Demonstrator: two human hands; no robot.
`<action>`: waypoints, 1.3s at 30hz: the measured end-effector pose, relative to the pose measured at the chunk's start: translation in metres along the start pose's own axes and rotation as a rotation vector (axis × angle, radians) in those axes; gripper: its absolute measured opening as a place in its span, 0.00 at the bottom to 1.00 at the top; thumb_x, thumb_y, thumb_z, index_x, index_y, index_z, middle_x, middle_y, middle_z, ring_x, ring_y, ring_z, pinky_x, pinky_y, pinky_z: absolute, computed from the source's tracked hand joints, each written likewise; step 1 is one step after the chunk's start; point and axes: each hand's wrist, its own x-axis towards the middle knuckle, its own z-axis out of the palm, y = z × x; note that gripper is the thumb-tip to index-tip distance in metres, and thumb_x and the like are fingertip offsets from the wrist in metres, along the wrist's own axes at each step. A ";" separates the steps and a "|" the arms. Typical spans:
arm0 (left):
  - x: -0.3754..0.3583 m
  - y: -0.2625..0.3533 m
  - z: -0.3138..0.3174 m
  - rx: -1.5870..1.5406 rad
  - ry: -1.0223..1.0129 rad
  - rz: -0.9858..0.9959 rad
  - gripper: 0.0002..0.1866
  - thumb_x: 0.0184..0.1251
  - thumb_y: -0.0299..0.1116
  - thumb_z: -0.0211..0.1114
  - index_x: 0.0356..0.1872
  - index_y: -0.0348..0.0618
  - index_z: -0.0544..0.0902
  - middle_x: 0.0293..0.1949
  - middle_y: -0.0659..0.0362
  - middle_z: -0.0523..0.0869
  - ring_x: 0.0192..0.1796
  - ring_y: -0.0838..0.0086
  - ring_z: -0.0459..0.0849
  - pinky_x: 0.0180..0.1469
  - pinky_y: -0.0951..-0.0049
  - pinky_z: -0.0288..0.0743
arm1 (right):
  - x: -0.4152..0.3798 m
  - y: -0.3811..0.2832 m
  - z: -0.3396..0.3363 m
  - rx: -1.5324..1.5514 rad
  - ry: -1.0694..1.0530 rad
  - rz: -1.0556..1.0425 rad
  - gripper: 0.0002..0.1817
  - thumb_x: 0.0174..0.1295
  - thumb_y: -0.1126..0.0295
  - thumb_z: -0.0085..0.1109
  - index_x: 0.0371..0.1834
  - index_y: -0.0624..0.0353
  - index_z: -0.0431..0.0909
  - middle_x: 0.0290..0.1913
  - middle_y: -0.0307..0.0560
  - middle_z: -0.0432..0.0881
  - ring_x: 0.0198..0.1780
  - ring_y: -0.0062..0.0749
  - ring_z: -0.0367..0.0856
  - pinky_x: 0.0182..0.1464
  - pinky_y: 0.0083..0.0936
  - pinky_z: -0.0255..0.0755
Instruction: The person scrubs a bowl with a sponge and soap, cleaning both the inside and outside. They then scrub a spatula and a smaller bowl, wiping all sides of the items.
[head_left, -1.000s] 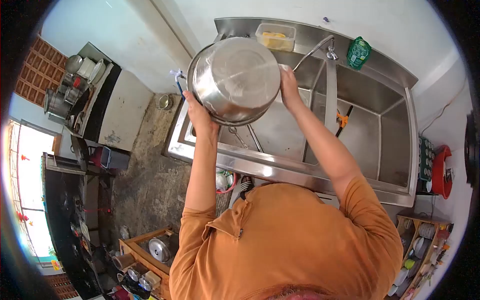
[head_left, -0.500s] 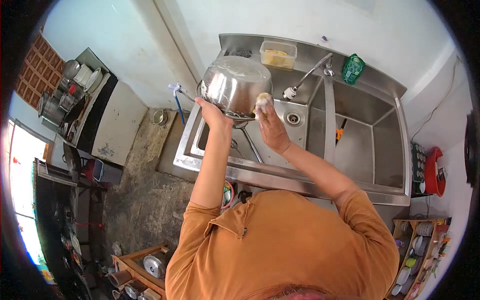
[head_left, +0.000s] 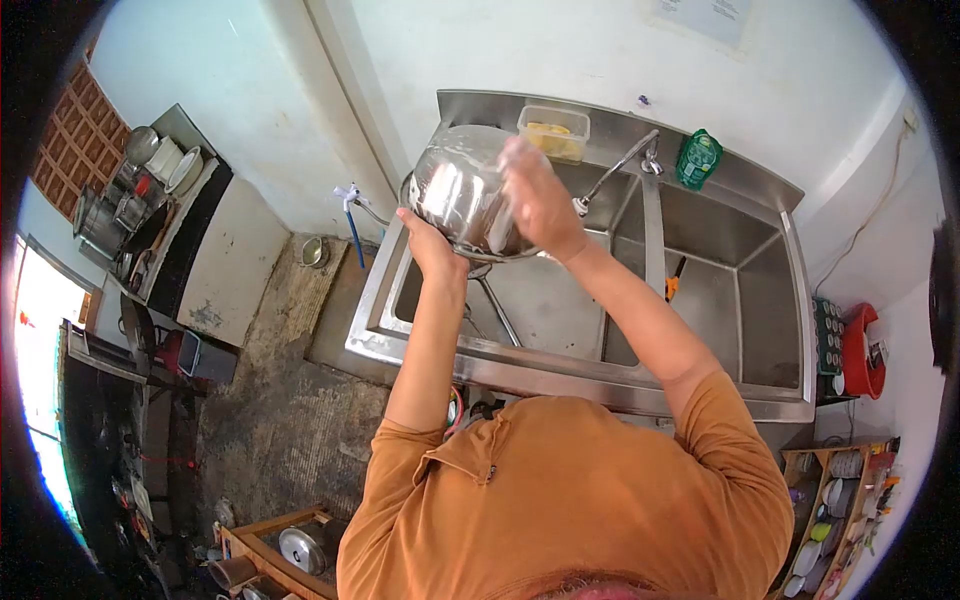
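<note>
A shiny metal pot (head_left: 455, 190), tilted with its soapy base up, is held over the left basin of the steel sink (head_left: 540, 300). My left hand (head_left: 432, 245) grips its rim at the lower left. Against the pot's right side is my right hand (head_left: 540, 200), its fingers closed and blurred by motion; white foam shows at the fingertips, and what they hold is hidden. Below the pot, a long-handled metal utensil (head_left: 498, 310) lies in the basin.
Behind the sink stand a clear plastic tub (head_left: 555, 133), a faucet (head_left: 640, 150) and a green packet (head_left: 698, 160). An orange-handled object (head_left: 673, 285) is in the right basin. A red basin (head_left: 864, 350) hangs at right.
My right hand has moved up along the pot's side from near its rim, and the yellowish sponge seen in it earlier is now hidden. The view has shifted slightly.
</note>
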 end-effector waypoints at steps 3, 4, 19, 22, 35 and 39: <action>-0.010 -0.005 0.000 0.002 -0.003 -0.047 0.35 0.80 0.58 0.38 0.69 0.36 0.68 0.66 0.51 0.75 0.64 0.58 0.77 0.65 0.57 0.73 | 0.011 0.015 0.007 0.092 -0.124 0.564 0.16 0.68 0.71 0.52 0.55 0.64 0.78 0.59 0.58 0.79 0.63 0.53 0.76 0.66 0.37 0.70; -0.014 -0.008 0.002 0.075 0.009 -0.033 0.36 0.80 0.58 0.38 0.68 0.34 0.68 0.64 0.50 0.76 0.63 0.59 0.79 0.64 0.58 0.74 | 0.005 0.008 0.009 0.253 -0.143 0.574 0.15 0.69 0.71 0.53 0.54 0.65 0.78 0.56 0.59 0.81 0.61 0.52 0.78 0.64 0.37 0.71; -0.021 -0.019 -0.006 0.434 -0.053 0.055 0.36 0.80 0.58 0.43 0.61 0.28 0.75 0.55 0.50 0.82 0.52 0.67 0.82 0.58 0.68 0.75 | -0.021 0.046 0.022 0.245 -0.093 0.364 0.16 0.71 0.69 0.53 0.59 0.63 0.74 0.63 0.58 0.76 0.66 0.53 0.73 0.69 0.36 0.65; -0.031 -0.016 0.008 0.485 -0.121 0.137 0.36 0.81 0.57 0.42 0.57 0.26 0.77 0.52 0.51 0.83 0.50 0.71 0.82 0.55 0.72 0.75 | -0.004 0.023 0.015 0.248 0.052 0.641 0.16 0.71 0.68 0.53 0.57 0.64 0.72 0.57 0.63 0.77 0.58 0.52 0.79 0.61 0.37 0.72; -0.029 -0.013 -0.009 0.973 -0.156 0.485 0.28 0.81 0.50 0.47 0.25 0.36 0.72 0.18 0.64 0.65 0.24 0.78 0.64 0.26 0.69 0.60 | 0.010 -0.013 -0.011 0.054 -0.081 0.203 0.17 0.62 0.72 0.58 0.54 0.60 0.71 0.56 0.59 0.72 0.53 0.55 0.74 0.58 0.44 0.67; -0.028 -0.008 -0.015 1.035 -0.237 0.554 0.27 0.81 0.49 0.48 0.26 0.36 0.73 0.18 0.64 0.66 0.24 0.78 0.65 0.27 0.70 0.61 | 0.014 -0.003 -0.018 0.419 -0.355 0.210 0.17 0.62 0.76 0.58 0.56 0.60 0.75 0.59 0.50 0.74 0.53 0.47 0.78 0.57 0.39 0.74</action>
